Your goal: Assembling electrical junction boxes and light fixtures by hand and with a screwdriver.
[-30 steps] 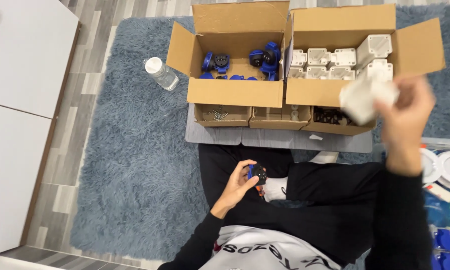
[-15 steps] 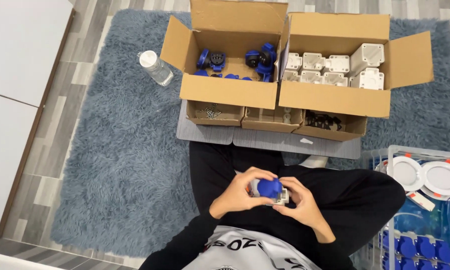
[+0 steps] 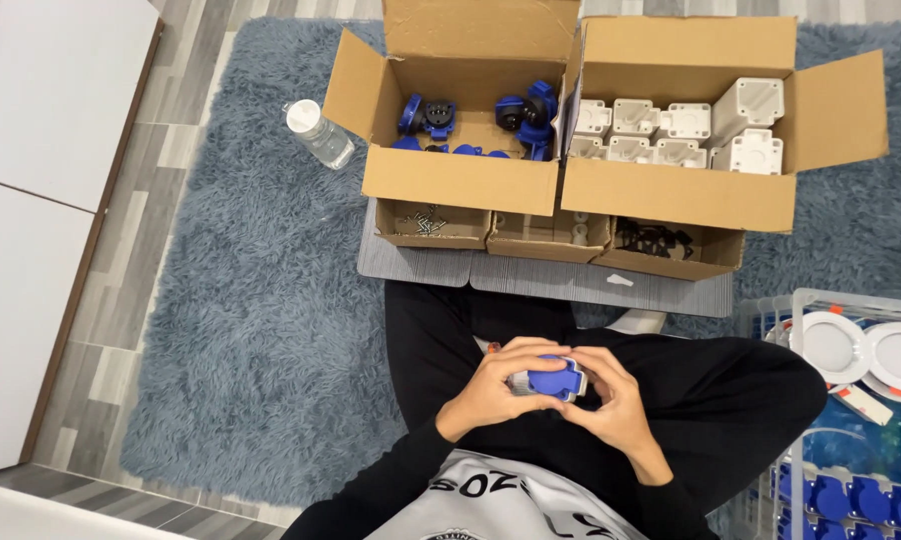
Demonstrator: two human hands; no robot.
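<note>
- On the grey-blue shag rug point(image 3: 221, 330), a seated person's lap is the landmark; beyond it stand two open cardboard boxes, one with blue parts point(image 3: 451, 120), one with white housings point(image 3: 691, 130).
- Over the lap, left hand point(image 3: 491, 390) and right hand point(image 3: 616, 400) close together around a blue-and-white socket part point(image 3: 551, 378).
- That part sits between both sets of fingertips, top showing.
- Risk, as a judgement: uneven pressing could let it slip into the rug's pile.

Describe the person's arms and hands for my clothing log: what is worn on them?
Both arms wear long black sleeves ending at the wrists. The left hand and right hand are bare: no gloves, rings or watch visible.
</note>
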